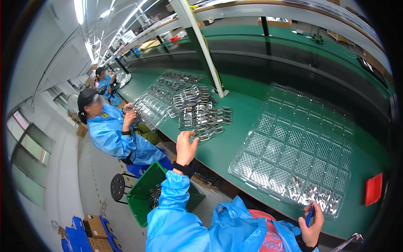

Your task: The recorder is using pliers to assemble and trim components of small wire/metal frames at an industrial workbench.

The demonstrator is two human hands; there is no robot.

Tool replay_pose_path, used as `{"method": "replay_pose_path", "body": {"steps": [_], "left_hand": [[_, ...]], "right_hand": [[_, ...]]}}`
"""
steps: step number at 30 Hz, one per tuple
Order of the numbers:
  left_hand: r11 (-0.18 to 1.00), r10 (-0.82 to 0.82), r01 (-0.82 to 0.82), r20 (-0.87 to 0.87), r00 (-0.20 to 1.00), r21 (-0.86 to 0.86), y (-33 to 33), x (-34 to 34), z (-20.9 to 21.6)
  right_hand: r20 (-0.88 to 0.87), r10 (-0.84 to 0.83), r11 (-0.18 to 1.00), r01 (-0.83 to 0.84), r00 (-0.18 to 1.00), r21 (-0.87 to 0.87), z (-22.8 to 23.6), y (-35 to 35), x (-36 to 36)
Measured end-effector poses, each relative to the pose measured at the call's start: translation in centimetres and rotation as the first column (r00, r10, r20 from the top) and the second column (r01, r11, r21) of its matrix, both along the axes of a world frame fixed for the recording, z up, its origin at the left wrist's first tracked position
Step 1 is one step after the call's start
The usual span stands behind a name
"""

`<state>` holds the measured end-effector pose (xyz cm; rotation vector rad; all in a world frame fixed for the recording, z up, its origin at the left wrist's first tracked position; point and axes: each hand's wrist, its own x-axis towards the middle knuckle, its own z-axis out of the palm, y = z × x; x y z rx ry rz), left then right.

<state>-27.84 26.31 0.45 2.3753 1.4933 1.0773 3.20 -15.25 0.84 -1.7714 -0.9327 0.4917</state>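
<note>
My left hand (186, 148) reaches over the table's front edge beside a heap of metal frame-shaped parts (199, 110). Its fingers are curved and apart, with nothing seen between them. In my right hand (311, 227) is a slim blue pen-like tool (310, 215), held upright near the front edge of a clear plastic tray (277, 140). The tray is divided into many patterned pockets. Small shiny metal pieces (312, 193) lie in its nearest pockets, at the front right.
A red bin (373, 189) stands at the table's right. Below the table's left edge is a green crate (145, 193) with dark parts inside, beside a round stool (120, 187). A co-worker (115, 130) in blue handles another clear tray (151, 107). A white post (203, 50) rises behind the heap.
</note>
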Motion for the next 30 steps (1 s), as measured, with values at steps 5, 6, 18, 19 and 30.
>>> {"method": "replay_pose_path", "body": {"steps": [5,6,18,19,30], "left_hand": [[0.998,-0.045,0.05,-0.17,0.984,0.028,3.8,1.9,-0.6],[0.999,-0.041,0.042,-0.164,0.986,-0.002,4.2,2.6,-0.4],[0.916,-0.39,0.24,-0.575,0.719,-0.321,14.0,6.3,0.8],[0.901,-0.415,0.219,-0.593,0.69,-0.375,14.4,6.5,1.0],[0.878,-0.477,0.373,-0.599,0.644,-0.298,14.7,6.5,1.2]], "right_hand": [[0.046,0.046,0.998,-0.044,0.998,-0.038,1.3,2.5,0.1],[0.034,0.137,0.981,-0.131,0.99,-0.144,3.8,3.2,0.2],[0.073,0.118,0.967,-0.098,0.99,-0.237,3.6,6.1,-0.6],[0.055,0.121,0.965,-0.104,0.991,-0.241,3.8,6.4,-0.7],[0.121,0.087,0.982,-0.065,0.989,-0.18,2.8,7.8,-0.9]]}}
